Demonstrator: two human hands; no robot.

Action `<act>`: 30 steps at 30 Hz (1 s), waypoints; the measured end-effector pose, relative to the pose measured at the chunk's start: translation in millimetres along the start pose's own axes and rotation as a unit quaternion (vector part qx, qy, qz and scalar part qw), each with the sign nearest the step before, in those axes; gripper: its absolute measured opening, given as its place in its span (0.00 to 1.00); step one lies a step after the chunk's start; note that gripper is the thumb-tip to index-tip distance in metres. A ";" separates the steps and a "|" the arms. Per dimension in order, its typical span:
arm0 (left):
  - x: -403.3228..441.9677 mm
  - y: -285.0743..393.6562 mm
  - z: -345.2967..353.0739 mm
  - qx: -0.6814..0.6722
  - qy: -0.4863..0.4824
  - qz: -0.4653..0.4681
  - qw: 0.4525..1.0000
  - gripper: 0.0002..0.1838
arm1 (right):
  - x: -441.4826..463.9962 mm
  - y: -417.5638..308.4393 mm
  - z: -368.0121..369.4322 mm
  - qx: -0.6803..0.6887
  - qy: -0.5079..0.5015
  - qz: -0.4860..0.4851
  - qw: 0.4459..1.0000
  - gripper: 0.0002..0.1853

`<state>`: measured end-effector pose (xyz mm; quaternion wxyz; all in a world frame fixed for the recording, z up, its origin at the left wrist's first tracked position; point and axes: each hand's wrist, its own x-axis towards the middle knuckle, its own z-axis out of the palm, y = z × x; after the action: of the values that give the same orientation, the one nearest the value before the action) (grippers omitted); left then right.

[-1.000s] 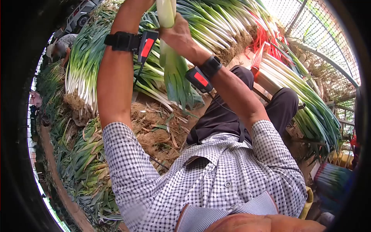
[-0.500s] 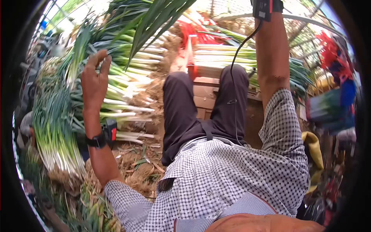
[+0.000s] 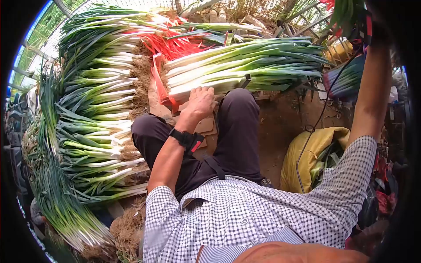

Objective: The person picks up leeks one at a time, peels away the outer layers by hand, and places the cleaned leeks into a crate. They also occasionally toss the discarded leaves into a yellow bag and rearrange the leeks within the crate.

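A stack of leeks [image 3: 245,61] lies across a low rack in front of my knees, white ends to the left and green leaves to the right. My left hand [image 3: 201,103] is at the near edge of its white stalks, fingers close together and bent against them. My right arm [image 3: 372,92] reaches to the upper right, where my right hand is lost beyond the dark edge of the view. Green leaves [image 3: 346,19] hang beside that wrist; what holds them is hidden.
A long row of leeks [image 3: 96,114] lies on the left, roots facing me. Red strips [image 3: 171,44] are bunched behind the rack. To the right are a yellow sack [image 3: 294,158] and a wrapped leek bundle [image 3: 346,79]. A black cable [image 3: 322,109] dangles from my right wrist.
My left hand has moved from above the leek row on the left to the stack on the rack. My right arm has swung outward to the right. The view has shifted too.
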<state>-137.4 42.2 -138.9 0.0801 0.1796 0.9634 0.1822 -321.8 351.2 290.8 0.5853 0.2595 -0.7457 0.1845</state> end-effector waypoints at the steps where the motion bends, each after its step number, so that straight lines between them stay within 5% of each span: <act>1: 10.3 -1.9 -1.1 0.005 0.007 -0.014 1.000 0.27 | -14.2 -1.0 8.0 -0.043 -0.040 -0.018 0.998 0.31; 3: 19.7 -6.1 11.6 0.011 0.087 -0.056 0.995 0.29 | -68.3 -28.5 15.1 -0.028 -0.232 -0.008 0.972 0.33; 4: 22.9 -10.3 19.8 0.016 0.127 -0.081 0.988 0.30 | -117.1 17.8 46.2 0.002 -0.344 0.024 0.939 0.27; 6: 29.4 -21.1 30.0 -0.007 0.132 -0.118 0.984 0.35 | -201.9 30.8 78.6 0.037 -0.435 -0.075 0.897 0.20; 8: 27.3 -24.8 40.3 -0.028 0.116 -0.161 0.980 0.36 | -281.3 -3.6 91.5 0.105 -0.583 0.052 0.804 0.20; 10: 15.9 -26.1 64.1 -0.038 0.142 -0.153 0.977 0.37 | -337.8 -18.8 92.1 0.090 -0.663 0.039 0.743 0.18; 16: -6.9 -1.5 61.6 -0.041 0.189 -0.125 0.973 0.37 | -355.4 -38.1 89.4 0.077 -0.727 -0.005 0.683 0.18; 24: 30.2 5.0 1.4 -0.024 0.268 -0.051 0.962 0.29 | -377.5 -106.8 160.2 0.094 -0.736 -0.048 0.668 0.15; 29: 57.9 -58.7 42.9 0.000 0.214 -0.098 0.972 0.34 | -327.5 -82.5 103.4 0.152 -0.599 -0.046 0.784 0.26; 30: 56.1 -61.9 49.2 0.015 0.210 -0.100 0.973 0.36 | -329.9 -64.2 88.3 0.127 -0.562 -0.041 0.816 0.21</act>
<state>-198.0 25.3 -212.7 -0.1087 0.0416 0.9744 0.1922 -292.2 305.2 -52.4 0.0335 0.4202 -0.9036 0.0759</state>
